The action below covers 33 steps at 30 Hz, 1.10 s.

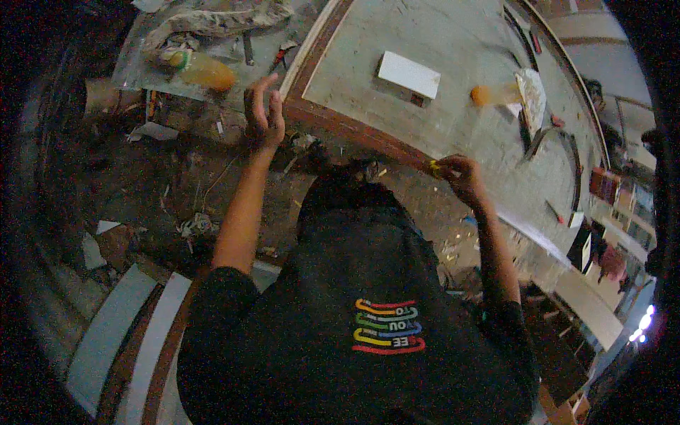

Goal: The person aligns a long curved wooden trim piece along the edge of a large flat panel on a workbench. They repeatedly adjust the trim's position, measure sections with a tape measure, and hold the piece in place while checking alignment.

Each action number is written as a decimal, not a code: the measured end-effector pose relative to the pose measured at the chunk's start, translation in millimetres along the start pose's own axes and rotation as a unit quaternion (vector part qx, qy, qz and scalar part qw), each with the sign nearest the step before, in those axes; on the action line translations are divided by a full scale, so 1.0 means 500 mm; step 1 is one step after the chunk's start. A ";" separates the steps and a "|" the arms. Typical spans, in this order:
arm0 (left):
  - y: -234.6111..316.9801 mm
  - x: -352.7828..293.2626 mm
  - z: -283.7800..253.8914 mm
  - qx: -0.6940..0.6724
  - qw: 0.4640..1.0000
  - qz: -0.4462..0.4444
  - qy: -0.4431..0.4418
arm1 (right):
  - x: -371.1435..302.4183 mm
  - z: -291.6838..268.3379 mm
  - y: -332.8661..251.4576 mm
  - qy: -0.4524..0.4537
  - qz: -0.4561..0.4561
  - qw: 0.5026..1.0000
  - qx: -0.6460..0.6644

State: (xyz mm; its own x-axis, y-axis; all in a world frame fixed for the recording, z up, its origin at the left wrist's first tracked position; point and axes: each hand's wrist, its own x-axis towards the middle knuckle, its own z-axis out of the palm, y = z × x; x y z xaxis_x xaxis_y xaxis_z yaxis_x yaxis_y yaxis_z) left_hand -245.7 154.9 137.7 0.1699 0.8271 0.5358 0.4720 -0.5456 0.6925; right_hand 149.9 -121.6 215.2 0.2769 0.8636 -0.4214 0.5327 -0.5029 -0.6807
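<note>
My left hand [265, 117] is raised beside the corner of a reddish-brown wooden strip frame [340, 122], its fingers apart and nothing visible in them. My right hand [464, 180] pinches a small yellow object [434, 167] at the right end of the frame's near strip. Its kind cannot be made out; most of it is hidden by the fingers. The frame lies along the edge of a pale worktable [347, 60]. A white rectangular block [409, 74] rests on the tabletop ahead of my hands.
An orange-filled bottle [205, 72] lies at the far left near red-handled pliers [285, 48] and crumpled cloth [219, 21]. Another orange bottle [496, 94] lies right of the block, by a shiny wrapper [531, 95]. Scraps litter the floor [205, 177]; long boards [152, 347] stand lower left.
</note>
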 end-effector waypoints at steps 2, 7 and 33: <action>-0.008 0.028 0.050 -0.134 0.989 -0.046 0.044 | -0.011 -0.014 0.008 -0.004 -0.035 0.998 -0.044; -0.041 -0.002 0.071 -0.194 0.975 -0.060 0.089 | 0.046 -0.008 -0.016 0.025 -0.080 0.995 -0.060; -0.004 -0.047 0.088 -0.089 0.984 -0.148 0.041 | 0.414 0.381 -0.311 -0.104 -0.344 0.929 -0.084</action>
State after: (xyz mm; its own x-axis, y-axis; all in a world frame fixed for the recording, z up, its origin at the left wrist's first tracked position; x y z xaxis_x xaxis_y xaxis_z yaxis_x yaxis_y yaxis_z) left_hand -212.4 142.5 102.2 -0.0258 0.9439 0.3293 0.3295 -0.3029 0.8942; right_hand -27.9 128.8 119.7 -0.3265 0.9444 -0.0398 0.6491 0.1934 -0.7357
